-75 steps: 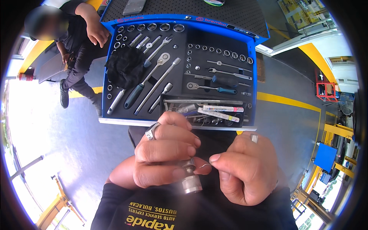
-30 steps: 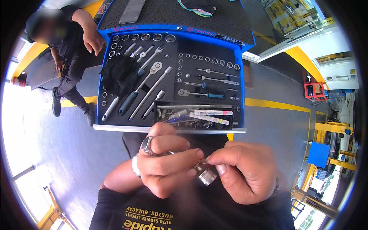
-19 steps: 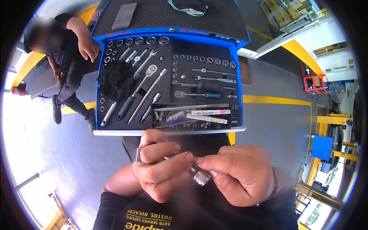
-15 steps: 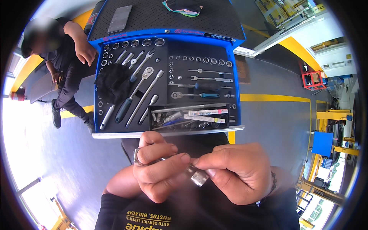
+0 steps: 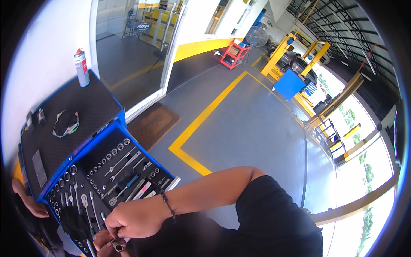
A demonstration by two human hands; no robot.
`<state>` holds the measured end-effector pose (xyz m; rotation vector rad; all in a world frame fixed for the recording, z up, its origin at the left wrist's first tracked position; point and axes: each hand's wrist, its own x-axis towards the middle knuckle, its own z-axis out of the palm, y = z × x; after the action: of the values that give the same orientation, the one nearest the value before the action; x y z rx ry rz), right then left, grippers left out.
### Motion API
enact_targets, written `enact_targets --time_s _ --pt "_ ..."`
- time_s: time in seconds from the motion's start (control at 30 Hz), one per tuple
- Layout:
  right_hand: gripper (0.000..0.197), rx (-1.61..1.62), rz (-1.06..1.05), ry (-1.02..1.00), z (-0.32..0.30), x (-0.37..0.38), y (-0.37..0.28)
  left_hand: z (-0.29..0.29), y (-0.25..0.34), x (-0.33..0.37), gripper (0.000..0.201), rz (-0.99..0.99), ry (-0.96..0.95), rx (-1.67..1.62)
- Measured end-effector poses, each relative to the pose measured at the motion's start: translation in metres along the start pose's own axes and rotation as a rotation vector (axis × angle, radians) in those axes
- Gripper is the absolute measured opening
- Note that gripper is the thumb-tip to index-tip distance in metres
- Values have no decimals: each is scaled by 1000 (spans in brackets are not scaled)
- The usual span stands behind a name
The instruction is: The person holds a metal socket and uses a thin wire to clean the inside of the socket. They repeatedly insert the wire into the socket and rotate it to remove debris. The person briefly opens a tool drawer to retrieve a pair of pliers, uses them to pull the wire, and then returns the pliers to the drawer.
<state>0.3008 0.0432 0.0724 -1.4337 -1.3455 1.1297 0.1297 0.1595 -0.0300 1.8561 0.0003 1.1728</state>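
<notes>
At the lower left edge of the view, my two hands meet in front of an open tool drawer. Between them shows the round open end of a shiny metal socket. The fingers of my left hand, partly hidden, are curled around it. From above, my right hand comes over with thumb and forefinger pinched at the socket. Sockets, ratchets and a wrench lie in the drawer's black foam, near my hands. A black glove rests on the tools to the left.
The blue cabinet's top carries a spray can, a phone and a bundled cloth. A co-worker's arm shows at the far left. Beyond are a glass door, a brown mat, a red cart and yellow lift posts.
The view has swung to the right and up, so the cabinet and my hands now sit at lower left. My hands stay together on the socket.
</notes>
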Motion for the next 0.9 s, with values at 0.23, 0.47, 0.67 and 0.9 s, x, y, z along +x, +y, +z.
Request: enact_targets --time_s 0.23,0.47,0.67,0.9 --pt "17 142 97 74 10 -7 14 24 6 19 38 45 62 259" --pt "16 116 44 137 24 7 8 33 -16 7 68 -399 257 -81" --pt "13 150 -13 291 57 13 -6 20 -20 31 44 -46 241 -521" --pt "13 69 4 143 56 13 -19 20 -4 28 47 -8 374 -653"
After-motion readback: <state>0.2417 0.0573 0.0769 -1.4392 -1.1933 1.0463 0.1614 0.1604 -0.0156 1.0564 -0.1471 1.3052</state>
